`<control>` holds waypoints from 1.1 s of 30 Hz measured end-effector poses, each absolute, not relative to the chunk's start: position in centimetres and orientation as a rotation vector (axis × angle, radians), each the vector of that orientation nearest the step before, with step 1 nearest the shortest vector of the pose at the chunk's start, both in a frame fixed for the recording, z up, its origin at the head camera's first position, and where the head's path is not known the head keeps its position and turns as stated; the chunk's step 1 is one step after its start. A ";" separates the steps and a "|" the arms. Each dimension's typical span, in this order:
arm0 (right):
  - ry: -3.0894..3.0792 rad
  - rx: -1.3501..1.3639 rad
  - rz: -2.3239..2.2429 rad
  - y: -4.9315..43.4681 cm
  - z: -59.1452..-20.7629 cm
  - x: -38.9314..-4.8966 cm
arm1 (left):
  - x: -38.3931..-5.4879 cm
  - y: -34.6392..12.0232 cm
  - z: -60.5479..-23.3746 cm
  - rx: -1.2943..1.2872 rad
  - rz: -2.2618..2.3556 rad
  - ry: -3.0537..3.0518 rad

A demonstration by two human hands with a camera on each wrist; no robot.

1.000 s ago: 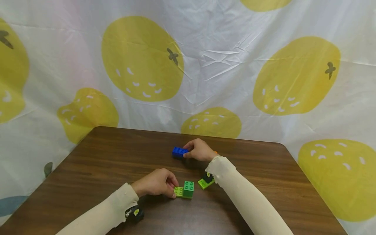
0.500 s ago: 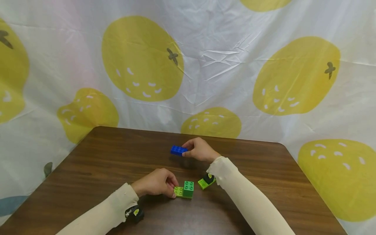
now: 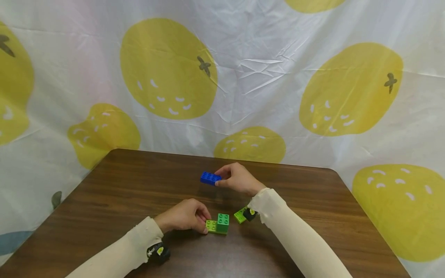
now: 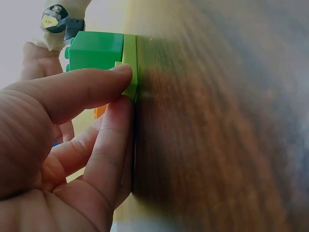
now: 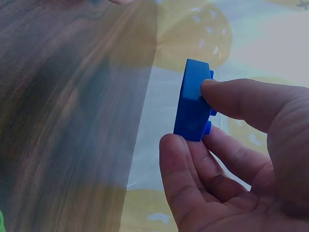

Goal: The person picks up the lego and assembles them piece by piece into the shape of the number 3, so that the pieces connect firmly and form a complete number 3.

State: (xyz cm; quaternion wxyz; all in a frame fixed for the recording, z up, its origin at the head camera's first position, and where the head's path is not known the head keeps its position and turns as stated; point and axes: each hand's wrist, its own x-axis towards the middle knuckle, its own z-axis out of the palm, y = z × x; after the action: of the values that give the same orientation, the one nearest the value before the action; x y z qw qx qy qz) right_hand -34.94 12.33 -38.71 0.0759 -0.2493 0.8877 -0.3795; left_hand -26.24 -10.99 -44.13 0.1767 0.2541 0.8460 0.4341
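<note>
My right hand pinches a blue toy building brick with two rows of studs between thumb and fingers. In the right wrist view the brick is held up, with its studs toward the palm side. Nearer the front, my left hand grips the left end of a flat lime-green plate. A taller green brick sits on that plate's right end. Seen from the left wrist, thumb and fingertips pinch the lime plate low against the table, beside the green brick.
Another lime-green plate lies right of the green brick, partly covered by the right wrist's camera. A bit of something orange shows behind the left fingers. Beyond the wooden table hangs a fruit-patterned curtain.
My right hand has lifted the blue brick off the table and carried it slightly left. The orange bit behind that hand has dropped from view. My left hand stays put.
</note>
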 end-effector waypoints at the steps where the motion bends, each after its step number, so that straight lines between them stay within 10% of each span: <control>1: 2.664 -0.760 -1.133 12.4 -38.7 -34.9 | -26.3 -11.0 -44.2 0.719 1.233 2.395; 33: 2.558 -0.777 -1.218 15.6 -38.7 -30.0 | -26.2 -11.4 -44.8 0.647 1.360 2.303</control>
State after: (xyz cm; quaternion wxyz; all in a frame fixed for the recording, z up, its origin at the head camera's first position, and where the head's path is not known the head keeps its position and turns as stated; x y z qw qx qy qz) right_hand -30.01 15.63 -38.71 0.1018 -0.2631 0.8662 -0.4125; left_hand -26.23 -11.40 -44.80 0.1937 0.2306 0.8211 0.4849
